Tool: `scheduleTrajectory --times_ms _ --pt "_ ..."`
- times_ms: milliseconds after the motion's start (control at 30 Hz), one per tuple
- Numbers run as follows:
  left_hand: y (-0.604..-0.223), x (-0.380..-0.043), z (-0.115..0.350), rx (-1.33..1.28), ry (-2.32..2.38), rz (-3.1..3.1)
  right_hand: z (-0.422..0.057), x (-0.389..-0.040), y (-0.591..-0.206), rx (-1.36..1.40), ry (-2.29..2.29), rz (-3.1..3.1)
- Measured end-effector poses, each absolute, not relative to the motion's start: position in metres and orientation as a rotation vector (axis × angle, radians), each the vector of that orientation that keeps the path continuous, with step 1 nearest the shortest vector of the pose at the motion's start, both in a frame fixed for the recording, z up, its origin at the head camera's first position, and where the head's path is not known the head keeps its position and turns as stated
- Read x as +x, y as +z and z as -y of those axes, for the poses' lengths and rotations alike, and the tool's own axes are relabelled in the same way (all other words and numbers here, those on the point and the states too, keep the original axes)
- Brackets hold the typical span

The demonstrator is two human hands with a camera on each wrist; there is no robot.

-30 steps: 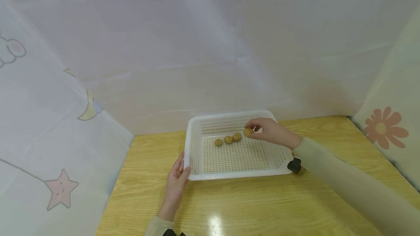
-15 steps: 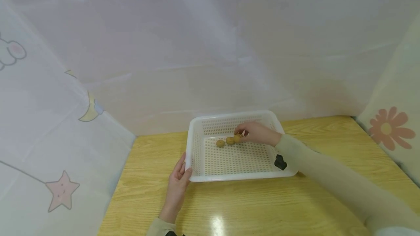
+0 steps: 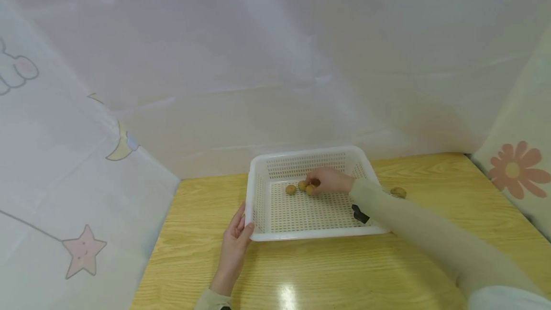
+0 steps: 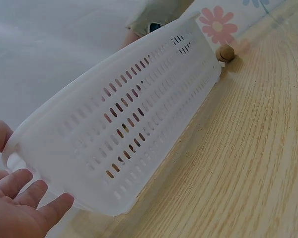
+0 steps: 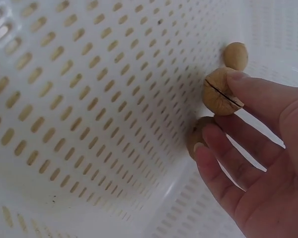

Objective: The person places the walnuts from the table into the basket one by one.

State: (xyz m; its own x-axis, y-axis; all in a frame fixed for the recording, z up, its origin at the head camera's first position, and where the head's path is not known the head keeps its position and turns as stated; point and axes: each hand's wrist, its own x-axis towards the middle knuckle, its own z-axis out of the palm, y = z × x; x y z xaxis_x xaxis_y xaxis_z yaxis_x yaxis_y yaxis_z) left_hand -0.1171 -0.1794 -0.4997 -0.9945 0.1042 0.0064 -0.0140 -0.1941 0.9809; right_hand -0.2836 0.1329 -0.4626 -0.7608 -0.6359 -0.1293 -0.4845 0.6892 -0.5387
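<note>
A white perforated plastic basket [image 3: 318,234] stands on the table, with several walnuts inside. My left hand [image 3: 234,248] grips its left rim, thumb on the top edge; the left wrist view shows the fingers [image 4: 32,193] against the outer wall. Inside, my right hand [image 3: 329,180] pinches a walnut [image 5: 221,93] with a dark split along its seam, thumb on its near side. Another walnut [image 5: 199,136] sits at its fingertips, partly hidden. Farther along the basket floor lies a third walnut [image 5: 236,56]. In the head view, one walnut [image 3: 291,189] rests left of the others.
Right of the basket, more walnuts [image 3: 398,192] lie on the wooden table [image 3: 258,281], partly behind the right sleeve. Pale cloth [image 3: 215,61] hangs behind and on both sides of the table.
My right hand has moved left and lower with its walnut, up against the walnuts in the basket. Walnuts on the table at right have come into view beyond the sleeve. My left hand stays on the rim.
</note>
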Motion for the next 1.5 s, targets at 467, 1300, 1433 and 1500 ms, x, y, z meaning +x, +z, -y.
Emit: scheduleTrajectory --times_ms 467,1300,1433,1500 --pt "-0.501 -0.117 0.177 0.08 2.381 -1.943 -0.141 -0.282 -0.458 -0.856 -0.684 -2.611" --pt "-0.499 -0.113 0.176 0.095 2.398 -1.923 -0.205 -0.244 -0.39 -0.986 -0.838 -2.719" --pt "-0.498 -0.114 0.176 0.103 2.402 -1.927 -0.222 -0.234 -0.387 -0.935 -0.832 -2.72" --pt "-0.498 -0.114 0.176 0.105 2.403 -1.928 -0.231 -0.229 -0.387 -0.912 -0.826 -2.723"
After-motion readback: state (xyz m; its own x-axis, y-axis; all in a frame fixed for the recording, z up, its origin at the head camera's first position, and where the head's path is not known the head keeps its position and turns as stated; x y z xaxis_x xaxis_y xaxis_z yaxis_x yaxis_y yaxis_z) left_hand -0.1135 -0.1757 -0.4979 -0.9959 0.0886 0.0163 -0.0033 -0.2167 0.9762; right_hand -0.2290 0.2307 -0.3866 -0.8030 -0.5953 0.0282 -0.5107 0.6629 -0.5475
